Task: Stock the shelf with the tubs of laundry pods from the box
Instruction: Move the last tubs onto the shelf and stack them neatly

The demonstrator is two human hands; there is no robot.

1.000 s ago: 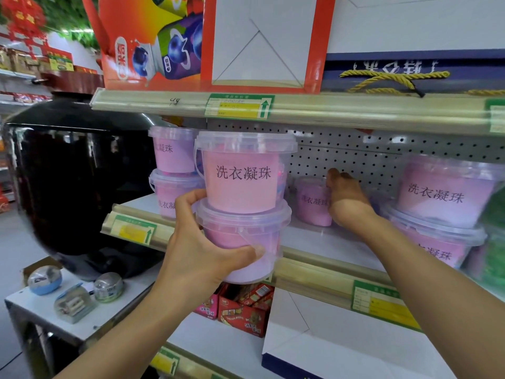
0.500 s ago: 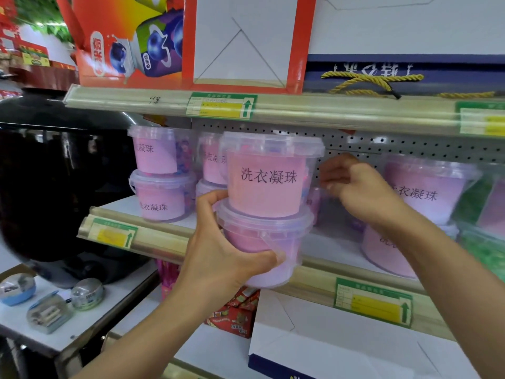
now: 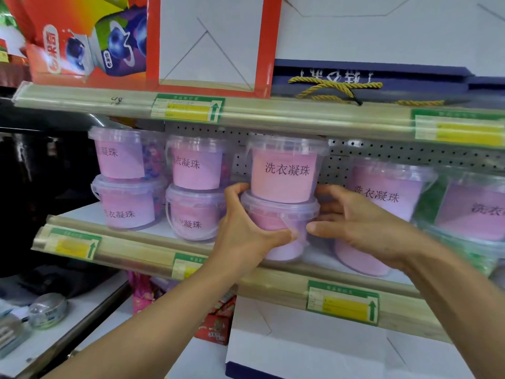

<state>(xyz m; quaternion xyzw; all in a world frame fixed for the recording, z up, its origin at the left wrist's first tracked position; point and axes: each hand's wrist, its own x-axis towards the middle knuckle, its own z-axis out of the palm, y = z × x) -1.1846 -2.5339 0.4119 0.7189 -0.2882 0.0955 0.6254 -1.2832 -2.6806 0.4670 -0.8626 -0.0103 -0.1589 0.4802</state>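
Two clear tubs with pink labels are stacked, the upper tub [image 3: 284, 170] on the lower tub [image 3: 278, 220], at the middle of the shelf [image 3: 153, 258]. My left hand [image 3: 246, 233] grips the lower tub from the left, thumb up near its lid. From the right, my right hand [image 3: 355, 225] holds the same tub, its fingers curled round the side. Whether the stack rests on the shelf board is hidden by my hands. Two more stacks of pink tubs [image 3: 125, 181] [image 3: 196, 187] stand to the left. The box is not in view.
More pink-labelled tubs [image 3: 382, 203] and green-tinted tubs [image 3: 470, 214] stand close on the right. The upper shelf [image 3: 273, 116] hangs low over the stack. A perforated back panel [image 3: 382, 157] is behind. White boxes [image 3: 300, 348] and red packets [image 3: 216, 324] lie on the shelf below.
The stack has moved right and inward onto the shelf. My right hand came off the back tubs and took hold of the lower tub's right side.
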